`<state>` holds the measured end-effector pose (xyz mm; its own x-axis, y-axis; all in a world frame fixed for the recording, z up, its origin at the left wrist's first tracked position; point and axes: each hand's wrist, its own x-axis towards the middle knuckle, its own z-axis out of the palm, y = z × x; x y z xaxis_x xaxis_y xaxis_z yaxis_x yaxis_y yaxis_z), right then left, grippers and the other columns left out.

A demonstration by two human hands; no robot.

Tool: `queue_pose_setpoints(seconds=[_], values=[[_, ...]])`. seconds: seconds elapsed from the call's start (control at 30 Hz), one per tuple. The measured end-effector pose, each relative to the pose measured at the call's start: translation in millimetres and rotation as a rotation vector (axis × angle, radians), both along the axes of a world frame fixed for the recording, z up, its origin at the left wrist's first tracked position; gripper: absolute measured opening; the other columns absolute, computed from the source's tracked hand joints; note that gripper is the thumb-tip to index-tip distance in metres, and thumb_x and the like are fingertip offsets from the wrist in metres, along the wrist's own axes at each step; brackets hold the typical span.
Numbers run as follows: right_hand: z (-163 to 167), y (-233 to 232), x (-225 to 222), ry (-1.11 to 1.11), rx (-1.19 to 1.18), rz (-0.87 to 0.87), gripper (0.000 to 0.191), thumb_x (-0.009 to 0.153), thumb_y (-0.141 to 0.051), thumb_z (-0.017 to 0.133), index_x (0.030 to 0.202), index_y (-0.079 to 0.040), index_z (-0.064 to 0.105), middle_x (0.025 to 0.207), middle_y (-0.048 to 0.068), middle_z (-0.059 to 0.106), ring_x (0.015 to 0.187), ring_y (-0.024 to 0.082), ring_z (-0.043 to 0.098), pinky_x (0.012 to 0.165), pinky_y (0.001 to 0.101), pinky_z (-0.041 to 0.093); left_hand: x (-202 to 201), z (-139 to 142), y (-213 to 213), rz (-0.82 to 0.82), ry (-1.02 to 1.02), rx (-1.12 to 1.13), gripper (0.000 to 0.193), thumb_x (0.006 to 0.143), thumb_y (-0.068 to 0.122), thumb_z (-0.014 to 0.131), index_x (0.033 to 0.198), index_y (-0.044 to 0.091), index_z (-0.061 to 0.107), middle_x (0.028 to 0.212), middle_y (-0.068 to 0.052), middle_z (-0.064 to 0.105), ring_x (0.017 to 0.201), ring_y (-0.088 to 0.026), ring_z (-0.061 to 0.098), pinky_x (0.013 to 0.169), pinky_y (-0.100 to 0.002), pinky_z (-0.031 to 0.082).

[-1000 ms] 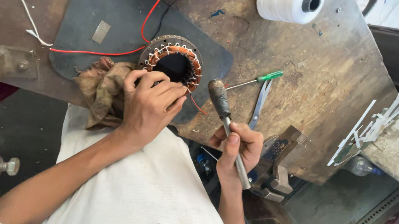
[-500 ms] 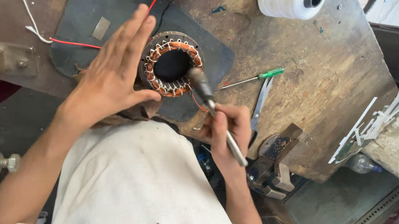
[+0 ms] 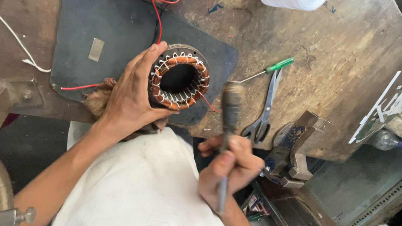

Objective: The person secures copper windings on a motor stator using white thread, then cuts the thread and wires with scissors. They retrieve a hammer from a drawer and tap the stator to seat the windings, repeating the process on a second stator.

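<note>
I see my left hand (image 3: 130, 95) cupping the round copper-wound motor stator (image 3: 180, 77) on its left side, on the dark rubber mat (image 3: 98, 20). My right hand (image 3: 229, 172) is clenched around a slim metal hammer (image 3: 229, 127), just right of the stator.

Worn wooden bench (image 3: 325, 52) carries dark mat (image 3: 94, 14), scissors (image 3: 265, 111), screwdriver (image 3: 270, 70).

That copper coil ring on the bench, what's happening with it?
A person at a workbench steadies the coil ring with the left hand, gripping its side on a dark mat. The right hand holds a small hammer by the handle, head up beside the ring, not touching it. Scissors and a green screwdriver lie to the right, and red wires run up from the ring.
</note>
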<state>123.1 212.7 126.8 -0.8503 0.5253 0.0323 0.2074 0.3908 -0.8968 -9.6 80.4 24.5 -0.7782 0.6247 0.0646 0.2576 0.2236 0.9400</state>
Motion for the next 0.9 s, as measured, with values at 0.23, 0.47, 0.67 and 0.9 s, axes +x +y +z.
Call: queue_pose_setpoints(seconds=[0.23, 0.47, 0.67, 0.9], values=[[-11.9, -27.3, 2.6, -0.068, -0.213, -0.148, 0.016, 0.109, -0.015, 0.046, 0.117, -0.003, 0.04, 0.1, 0.011, 0.058, 0.07, 0.01, 0.06, 0.058, 0.0224, 0.049, -0.1, -9.0, -5.3, -0.02, -0.017, -0.041, 0.125, 0.066, 0.031, 0.099, 0.158, 0.004, 0.02, 0.161, -0.018, 0.041, 0.148, -0.04, 0.04, 0.124, -0.048, 0.036], [-4.2, -45.9, 3.1, -0.133, -0.498, -0.199, 0.021, 0.112, -0.021, 0.046, 0.117, -0.002, 0.038, 0.101, 0.013, 0.058, 0.074, 0.015, 0.062, 0.059, 0.0251, 0.051, 13.3, -2.4, 10.1, 0.074, 0.114, -0.166, 0.119, 0.071, 0.041, 0.097, 0.159, 0.003, 0.026, 0.156, -0.019, 0.037, 0.139, -0.039, 0.038, 0.117, -0.05, 0.034], [-10.9, -52.9, -3.7, -0.001, -0.421, -0.371, 0.024, 0.112, -0.026, 0.045, 0.117, -0.003, 0.038, 0.098, 0.012, 0.057, 0.071, 0.014, 0.062, 0.058, 0.0258, 0.052, 22.3, -4.5, 16.0, 0.104, 0.155, -0.183, 0.12, 0.071, 0.047, 0.098, 0.157, 0.001, 0.028, 0.15, -0.018, 0.034, 0.135, -0.041, 0.036, 0.115, -0.053, 0.034], [-31.6, -82.8, -31.0, 0.096, -0.405, -0.43, 0.021, 0.11, -0.021, 0.045, 0.119, -0.005, 0.034, 0.104, 0.01, 0.053, 0.075, 0.013, 0.06, 0.06, 0.0268, 0.053, 16.6, -1.1, 12.5, 0.079, 0.162, -0.161, 0.114, 0.069, 0.04, 0.09, 0.155, 0.0, 0.026, 0.148, -0.02, 0.032, 0.133, -0.042, 0.035, 0.112, -0.053, 0.035]])
